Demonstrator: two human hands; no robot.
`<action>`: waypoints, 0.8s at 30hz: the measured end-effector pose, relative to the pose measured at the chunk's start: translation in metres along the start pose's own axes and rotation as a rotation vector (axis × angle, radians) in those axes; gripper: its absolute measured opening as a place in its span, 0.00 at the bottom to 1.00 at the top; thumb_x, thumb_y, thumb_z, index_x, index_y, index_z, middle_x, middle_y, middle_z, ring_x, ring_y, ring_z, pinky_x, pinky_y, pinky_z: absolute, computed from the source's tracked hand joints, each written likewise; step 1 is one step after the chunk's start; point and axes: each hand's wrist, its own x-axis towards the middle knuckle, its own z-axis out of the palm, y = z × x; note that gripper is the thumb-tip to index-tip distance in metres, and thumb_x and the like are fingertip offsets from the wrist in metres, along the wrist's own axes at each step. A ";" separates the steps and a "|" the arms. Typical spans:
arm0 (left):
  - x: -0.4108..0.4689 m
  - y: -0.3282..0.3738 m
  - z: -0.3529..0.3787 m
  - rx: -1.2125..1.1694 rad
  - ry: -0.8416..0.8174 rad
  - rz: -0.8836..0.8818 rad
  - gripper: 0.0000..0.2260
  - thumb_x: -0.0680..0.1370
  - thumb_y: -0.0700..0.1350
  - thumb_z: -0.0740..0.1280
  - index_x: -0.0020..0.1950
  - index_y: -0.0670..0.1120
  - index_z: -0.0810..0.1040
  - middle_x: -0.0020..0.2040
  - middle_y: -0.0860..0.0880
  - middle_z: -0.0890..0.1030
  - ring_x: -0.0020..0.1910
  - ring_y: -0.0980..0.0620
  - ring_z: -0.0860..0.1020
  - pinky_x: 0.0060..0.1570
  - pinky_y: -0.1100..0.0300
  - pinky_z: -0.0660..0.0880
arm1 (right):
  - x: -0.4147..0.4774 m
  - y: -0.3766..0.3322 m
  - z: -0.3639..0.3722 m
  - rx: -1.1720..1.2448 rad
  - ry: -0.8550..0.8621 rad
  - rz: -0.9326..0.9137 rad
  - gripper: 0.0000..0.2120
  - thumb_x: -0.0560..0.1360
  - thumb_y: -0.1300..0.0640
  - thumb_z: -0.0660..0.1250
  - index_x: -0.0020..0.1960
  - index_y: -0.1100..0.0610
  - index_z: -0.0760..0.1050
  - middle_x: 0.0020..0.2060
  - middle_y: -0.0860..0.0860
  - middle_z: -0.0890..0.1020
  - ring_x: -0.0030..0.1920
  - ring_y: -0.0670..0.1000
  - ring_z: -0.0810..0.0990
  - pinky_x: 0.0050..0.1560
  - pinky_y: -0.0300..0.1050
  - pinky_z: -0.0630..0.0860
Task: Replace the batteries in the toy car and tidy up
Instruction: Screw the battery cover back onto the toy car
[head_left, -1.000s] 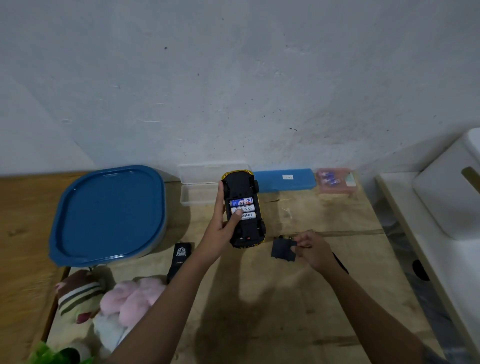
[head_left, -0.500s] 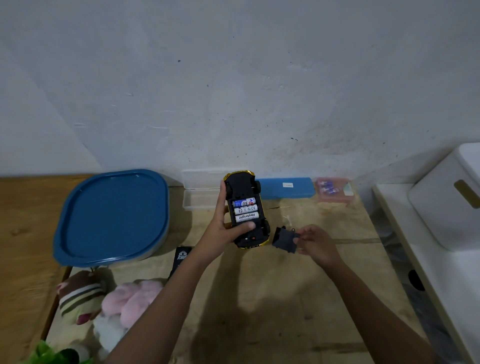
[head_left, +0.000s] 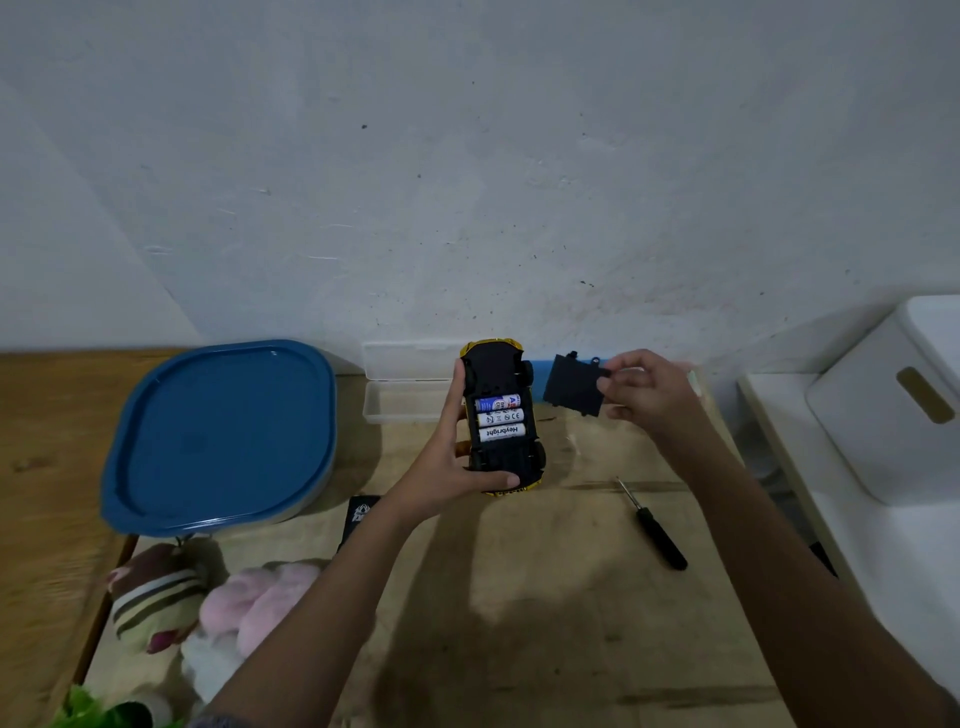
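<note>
1. Hands first: left hand (head_left: 441, 473) is wrapped round the toy car (head_left: 501, 452), thumb across its near end, fingers up its left side. Right hand (head_left: 649, 389) pinches the battery cover (head_left: 574, 387) by its right edge.
2. Far left of the bench (head_left: 545, 623) (bare plywood): 1 blue lid (head_left: 218, 436), rounded square, smooth plastic, raised rim.
3. Near-left corner: 1 striped plush (head_left: 156, 597), brown and cream; 1 pink plush (head_left: 260, 597), fuzzy.
4. 1 flat black card (head_left: 361, 512), white print, partly hidden by the left forearm.
5. 1 clear plastic case (head_left: 405, 387), open, by the wall.
6. Toy car held up off the bench, belly up: black underside, yellow body edge. Bay open, 3 cylindrical batteries (head_left: 501, 418) side by side.
7. Battery cover: 1 flat black plastic panel, just right of the car, not touching.
8. 1 screwdriver (head_left: 657, 530): thin metal shaft, black handle, lying on the bench.
9. Far right: 1 white box (head_left: 883, 415), rounded corners, slot handle.
</note>
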 end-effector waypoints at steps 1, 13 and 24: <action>0.001 0.001 0.000 0.013 -0.004 0.001 0.57 0.66 0.39 0.78 0.70 0.72 0.37 0.72 0.56 0.61 0.64 0.67 0.68 0.59 0.62 0.74 | -0.001 -0.001 0.006 -0.002 -0.026 -0.003 0.07 0.73 0.68 0.66 0.43 0.57 0.72 0.35 0.53 0.77 0.37 0.48 0.76 0.31 0.32 0.77; 0.003 0.011 0.003 0.062 -0.042 0.062 0.57 0.67 0.36 0.77 0.71 0.66 0.35 0.76 0.51 0.56 0.69 0.59 0.66 0.59 0.66 0.73 | -0.007 0.005 0.046 -0.141 -0.141 -0.087 0.05 0.74 0.64 0.67 0.48 0.57 0.74 0.38 0.50 0.79 0.41 0.47 0.79 0.37 0.34 0.76; 0.004 0.013 0.004 0.097 -0.048 0.063 0.57 0.67 0.38 0.77 0.72 0.64 0.34 0.74 0.53 0.58 0.67 0.68 0.63 0.58 0.70 0.71 | -0.016 0.007 0.049 -0.216 -0.055 -0.160 0.06 0.72 0.63 0.69 0.48 0.60 0.76 0.41 0.48 0.80 0.46 0.47 0.79 0.51 0.38 0.75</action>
